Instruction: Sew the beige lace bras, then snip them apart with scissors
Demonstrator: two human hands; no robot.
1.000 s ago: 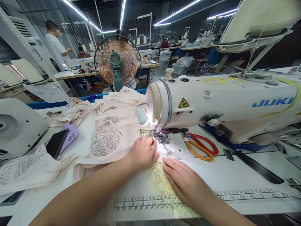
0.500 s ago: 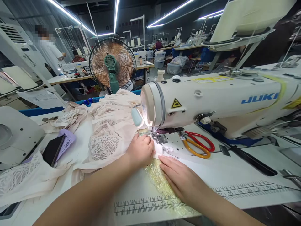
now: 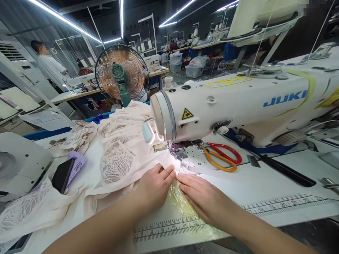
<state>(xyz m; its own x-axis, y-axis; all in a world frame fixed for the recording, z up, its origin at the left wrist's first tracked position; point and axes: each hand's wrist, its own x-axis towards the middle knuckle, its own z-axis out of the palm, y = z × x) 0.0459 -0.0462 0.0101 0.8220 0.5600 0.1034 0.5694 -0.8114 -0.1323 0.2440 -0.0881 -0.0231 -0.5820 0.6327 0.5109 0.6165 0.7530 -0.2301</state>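
A pale pink lace bra piece stretches from the heap at the left to just before the presser foot of a white JUKI sewing machine. My left hand is closed, pinching the fabric's near edge between thumb and fingers. Close against it, my right hand has its fingers together, their tips at the same edge; its thumb is mostly hidden. Beneath the hands, a yellowish strip of clear tape or film covers part of the white table. The machine's lamp lights the needle area.
Scissors with red and orange handles lie right of the needle. Beyond them is a black-handled tool. More bra pieces, a black phone and a purple card lie left. A large fan and a person are behind.
My left hand has drawn back from beside the presser foot toward me and now pinches the fabric edge. My right hand stays near the same spot. The view has shifted slightly.
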